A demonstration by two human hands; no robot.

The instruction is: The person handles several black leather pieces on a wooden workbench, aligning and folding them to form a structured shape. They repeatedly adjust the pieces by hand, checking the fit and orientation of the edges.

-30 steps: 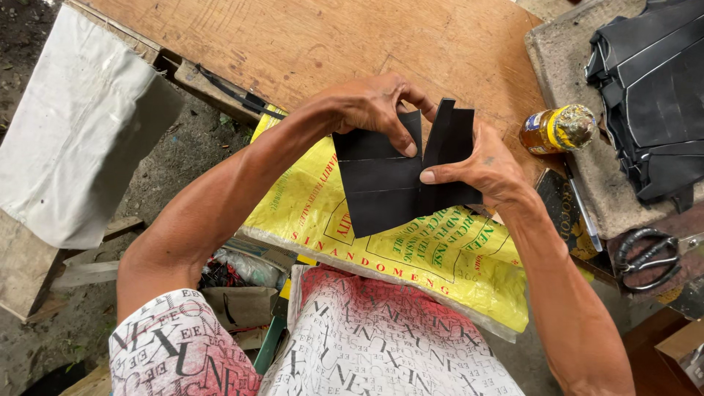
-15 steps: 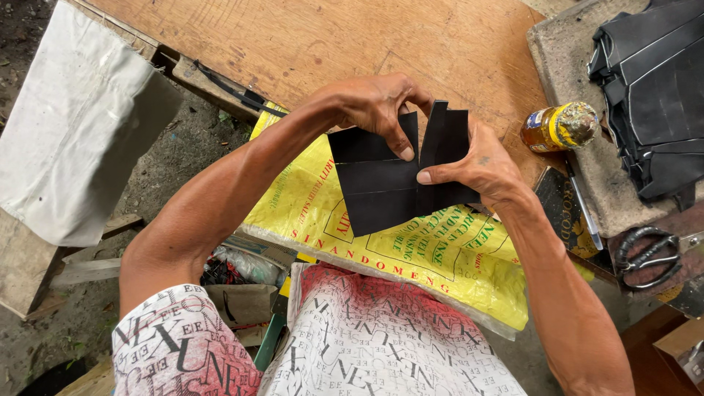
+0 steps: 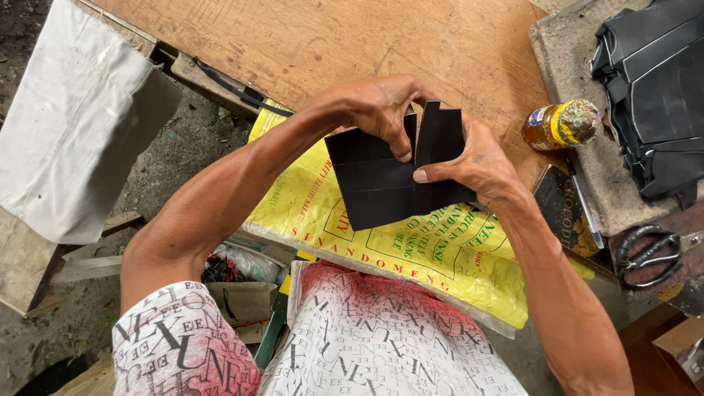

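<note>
The left hand point(image 3: 378, 110) pinches the top edge of a flat black creased sheet of stiff material point(image 3: 389, 180), thumb on its face. The right hand point(image 3: 477, 165) clamps the sheet's right side, thumb pressing a fold; its fingers behind seem curled, though they are hidden. The sheet is held above a yellow printed plastic sack point(image 3: 433, 249) on the lap, its slit top toward the wooden board point(image 3: 330, 44). A yellow-capped glass jar point(image 3: 561, 125) stands just right; black-handled scissors point(image 3: 649, 257) lie farther off.
</note>
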